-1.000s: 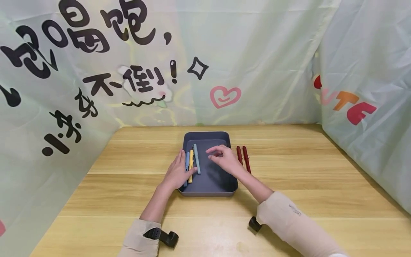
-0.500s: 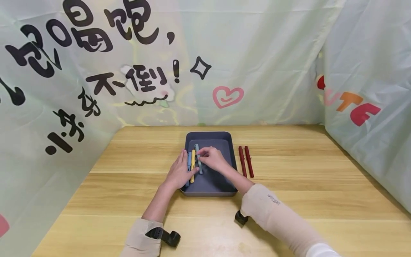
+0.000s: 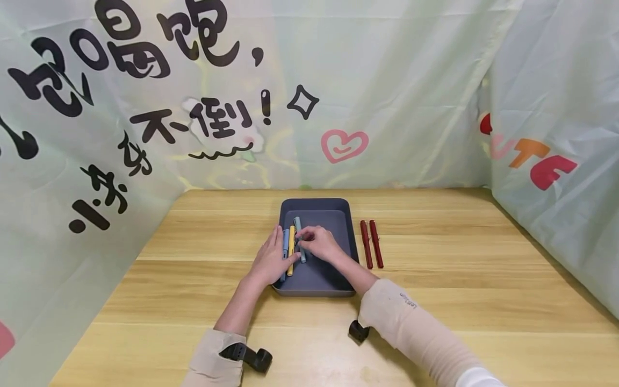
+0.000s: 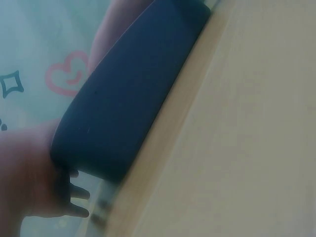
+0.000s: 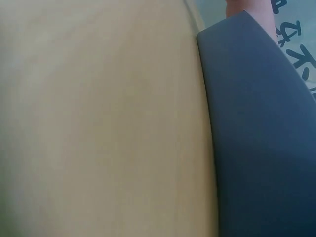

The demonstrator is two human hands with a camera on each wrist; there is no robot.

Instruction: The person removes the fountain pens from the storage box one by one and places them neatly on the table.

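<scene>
A dark grey-blue tray [image 3: 324,282] holds a blue pen [image 3: 286,242], a yellow pen [image 3: 291,258] and a pale blue pen [image 3: 303,255], side by side at its left. My left hand [image 3: 268,259] lies along the tray's left wall, fingers straight, its thumb reaching inward across the blue and yellow pens. In the left wrist view, fingers [image 4: 79,210] of this hand show beyond the tray's outer wall [image 4: 113,103]. Over the tray, my right hand [image 3: 321,243] pinches the pale blue pen near its middle with thumb and fingertips. The right wrist view shows only the tray wall, not these fingertips.
Two dark red pens [image 3: 371,244] lie parallel on the wooden table [image 3: 459,258], just right of the tray. Printed fabric curtains [image 3: 411,107] stand behind the table and along both sides. Each wrist carries a small black camera [image 3: 261,360] on a strap.
My right hand has moved left within the tray and taken the pale blue pen between its fingertips. The left hand keeps its place on the tray's left side.
</scene>
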